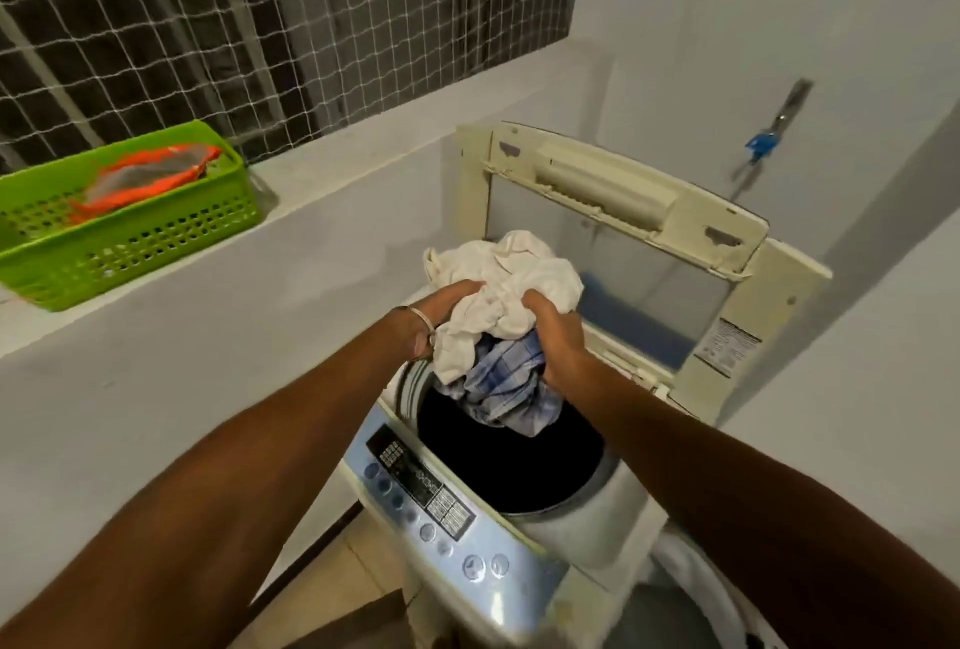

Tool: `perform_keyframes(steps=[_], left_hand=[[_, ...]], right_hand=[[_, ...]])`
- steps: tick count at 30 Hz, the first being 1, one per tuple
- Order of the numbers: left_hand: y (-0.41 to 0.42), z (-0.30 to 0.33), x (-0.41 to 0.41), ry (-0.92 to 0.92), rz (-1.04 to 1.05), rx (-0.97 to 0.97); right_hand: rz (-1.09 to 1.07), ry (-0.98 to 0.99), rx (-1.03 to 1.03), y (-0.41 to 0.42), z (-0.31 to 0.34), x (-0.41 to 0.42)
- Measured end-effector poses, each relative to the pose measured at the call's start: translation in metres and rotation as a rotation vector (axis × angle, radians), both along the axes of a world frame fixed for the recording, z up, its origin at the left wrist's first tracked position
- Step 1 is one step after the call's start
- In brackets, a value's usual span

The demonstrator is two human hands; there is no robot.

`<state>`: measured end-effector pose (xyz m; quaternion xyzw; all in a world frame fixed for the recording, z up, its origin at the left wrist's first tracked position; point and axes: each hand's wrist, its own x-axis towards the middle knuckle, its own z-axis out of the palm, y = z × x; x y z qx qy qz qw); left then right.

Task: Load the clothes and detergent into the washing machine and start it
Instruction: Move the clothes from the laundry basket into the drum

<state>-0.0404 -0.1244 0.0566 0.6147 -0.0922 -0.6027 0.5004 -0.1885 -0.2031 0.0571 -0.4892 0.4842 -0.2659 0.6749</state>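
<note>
From the head camera, both arms are reaching forward over a top-loading washing machine (519, 534), whose lid (623, 233) is standing raised and tilted back toward the wall. The left hand (441, 308) is gripping the left side of a crumpled bundle of clothes (514, 316), its fingers curled into a white cloth (519, 274), with a thin bangle (423, 318) sitting at the wrist. The right hand (553, 331) is clenching the right side of the same bundle, fingers buried in the folds. A blue checked garment (511, 388) is hanging from under the white cloth, and its lowest folds are dangling in front of the dark drum opening (509, 466); whether they are touching the rim cannot be told. The bundle is being held just above that opening, between the two hands. Along the near left edge of the machine, a pale blue control panel (431, 508) is showing rows of round buttons and a dark display. Well apart to the left, a green perforated basket (130, 243) is sitting on a white ledge (322, 181), holding an orange packet (150, 175) that is lying slantwise inside it. Behind the ledge, white netting (260, 25) is covering a dark window. On the right wall, a blue-handled tap (763, 142) is projecting above the lid.
</note>
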Motion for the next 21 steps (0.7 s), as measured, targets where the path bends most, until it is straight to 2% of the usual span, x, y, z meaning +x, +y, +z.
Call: perform_keyframes(steps=[4, 6, 8, 10, 12, 15, 18, 21], left_hand=[[-0.005, -0.021, -0.001, 0.016, -0.012, 0.050], [-0.001, -0.033, -0.007, 0.025, -0.011, 0.086], [0.004, -0.052, -0.009, -0.066, 0.009, 0.157], [0.014, -0.067, -0.016, -0.226, 0.023, 0.267], [0.024, -0.083, -0.020, -0.287, 0.049, 0.335], [0.028, -0.097, -0.024, -0.331, 0.066, 0.376], [0.024, -0.111, -0.023, -0.374, 0.012, 0.420], [0.016, -0.107, -0.030, -0.337, 0.030, 0.390]], right_hand=[[0.025, -0.046, -0.056, 0.001, -0.025, -0.002], [0.072, -0.005, -0.094, 0.001, -0.045, -0.007], [0.147, 0.100, -0.003, 0.002, -0.070, -0.017], [0.230, 0.306, 0.128, 0.004, -0.097, -0.032], [0.273, 0.442, 0.245, 0.007, -0.117, -0.044], [0.307, 0.561, 0.225, 0.015, -0.121, -0.053], [0.322, 0.575, 0.177, 0.016, -0.126, -0.057], [0.296, 0.574, 0.163, 0.012, -0.128, -0.057]])
